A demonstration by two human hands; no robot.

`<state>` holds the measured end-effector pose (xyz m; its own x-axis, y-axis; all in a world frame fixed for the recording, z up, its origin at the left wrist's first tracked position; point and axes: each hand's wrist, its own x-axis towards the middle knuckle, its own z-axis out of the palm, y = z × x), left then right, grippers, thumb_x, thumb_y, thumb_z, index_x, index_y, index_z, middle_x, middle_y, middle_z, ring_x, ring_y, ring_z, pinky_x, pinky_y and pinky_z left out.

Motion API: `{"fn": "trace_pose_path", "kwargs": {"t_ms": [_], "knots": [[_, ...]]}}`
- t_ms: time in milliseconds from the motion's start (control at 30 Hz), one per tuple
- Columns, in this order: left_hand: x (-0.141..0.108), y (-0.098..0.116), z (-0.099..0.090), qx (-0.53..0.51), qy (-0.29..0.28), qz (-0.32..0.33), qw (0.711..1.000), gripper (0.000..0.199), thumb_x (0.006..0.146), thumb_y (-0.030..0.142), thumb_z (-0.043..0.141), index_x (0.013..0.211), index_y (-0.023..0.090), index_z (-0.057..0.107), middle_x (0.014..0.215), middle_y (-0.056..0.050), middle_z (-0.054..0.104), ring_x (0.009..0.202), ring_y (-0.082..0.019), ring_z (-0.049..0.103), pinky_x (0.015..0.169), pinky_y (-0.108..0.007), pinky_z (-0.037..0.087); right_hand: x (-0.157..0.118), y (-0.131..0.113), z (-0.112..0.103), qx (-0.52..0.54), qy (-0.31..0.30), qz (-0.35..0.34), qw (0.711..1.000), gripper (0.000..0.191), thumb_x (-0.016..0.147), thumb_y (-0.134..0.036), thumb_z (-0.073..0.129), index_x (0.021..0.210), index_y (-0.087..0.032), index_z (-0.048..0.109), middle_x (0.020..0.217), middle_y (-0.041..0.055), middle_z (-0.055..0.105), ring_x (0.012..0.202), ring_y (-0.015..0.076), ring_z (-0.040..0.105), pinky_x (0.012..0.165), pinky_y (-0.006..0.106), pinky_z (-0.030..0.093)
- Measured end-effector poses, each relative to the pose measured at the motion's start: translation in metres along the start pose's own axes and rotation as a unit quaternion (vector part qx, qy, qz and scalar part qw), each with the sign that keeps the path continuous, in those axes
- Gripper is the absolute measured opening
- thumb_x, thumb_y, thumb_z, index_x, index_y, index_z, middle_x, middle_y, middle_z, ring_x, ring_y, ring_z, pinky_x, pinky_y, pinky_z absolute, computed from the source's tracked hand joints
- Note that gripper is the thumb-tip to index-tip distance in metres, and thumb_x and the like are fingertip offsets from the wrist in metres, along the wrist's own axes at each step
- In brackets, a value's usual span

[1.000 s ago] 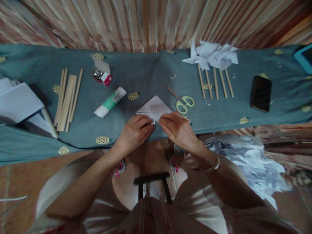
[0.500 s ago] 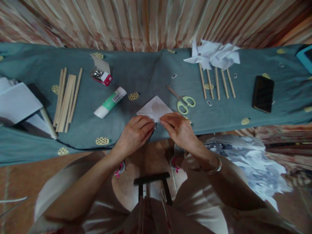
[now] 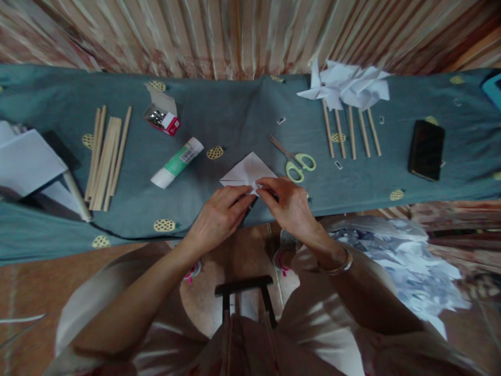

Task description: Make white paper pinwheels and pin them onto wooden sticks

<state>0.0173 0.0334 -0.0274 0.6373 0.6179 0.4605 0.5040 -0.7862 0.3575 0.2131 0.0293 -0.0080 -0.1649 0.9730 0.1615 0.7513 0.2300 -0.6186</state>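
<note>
- A striped curtain point(image 3: 235, 36) hangs in folds behind the far edge of the table
- A teal tablecloth point(image 3: 235, 115) with a yellow pineapple print lies under everything on the table
- White paper scraps point(image 3: 410, 261) fill a heap on the floor, on the person's right
- White paper pinwheels point(image 3: 364, 86) lie overlapping near the far edge, right of centre, their wooden stems pointing toward the person
- White paper sheets point(image 3: 31, 156) lie at the far left
- Loose wooden sticks point(image 3: 109, 162) lie in a bunch, just right of those sheets
- The left hand point(image 3: 221, 211) has thumb and fingers together, clamped on the near corner of the folded paper
- The right hand point(image 3: 291, 203) pinches that same corner, its fingertips right beside the left ones
- The folded paper point(image 3: 250, 169) is white and creased, at the middle of the table close to the near edge, its far corner pointing away from the person
- A green-and-white tube point(image 3: 177, 163) lies slanted, left of the folded paper
- A dark phone point(image 3: 426, 150) lies flat, well to the right
- Scissors point(image 3: 290, 154) with pale green handles lie near the right hand
- A small red box point(image 3: 171, 124) stands open, shiny metal bits inside
- A bracelet point(image 3: 340, 270) circles the right wrist
</note>
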Motion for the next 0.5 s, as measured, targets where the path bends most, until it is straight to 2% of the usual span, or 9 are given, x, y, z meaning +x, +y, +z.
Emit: {"fn": "trace_pose_path", "kwargs": {"t_ms": [267,500], "knots": [[0.0014,0.0012,-0.0013,-0.013,-0.029,-0.001,0.999,0.024,0.097,0.015,0.051,0.117,0.011,0.063,0.123,-0.015,0.067,0.106,-0.025,0.062,0.087,-0.041,0.054,0.0023,0.0022,0.0035,0.022,0.0,0.035,0.999,0.017,0.089,-0.024,0.061,0.104,-0.017,0.067,0.084,0.0052,0.073,0.085,0.0209,0.068,0.079,0.033,0.051],[0.0016,-0.0001,0.0,-0.015,-0.028,0.007,0.999,0.025,0.097,0.015,0.051,0.118,0.011,0.063,0.122,-0.014,0.069,0.107,-0.025,0.061,0.086,-0.041,0.054,0.0049,0.0005,0.0044,0.013,-0.005,0.046,0.999,0.017,0.09,-0.025,0.056,0.102,-0.018,0.066,0.086,0.006,0.073,0.086,0.0207,0.068,0.079,0.033,0.051]]}}
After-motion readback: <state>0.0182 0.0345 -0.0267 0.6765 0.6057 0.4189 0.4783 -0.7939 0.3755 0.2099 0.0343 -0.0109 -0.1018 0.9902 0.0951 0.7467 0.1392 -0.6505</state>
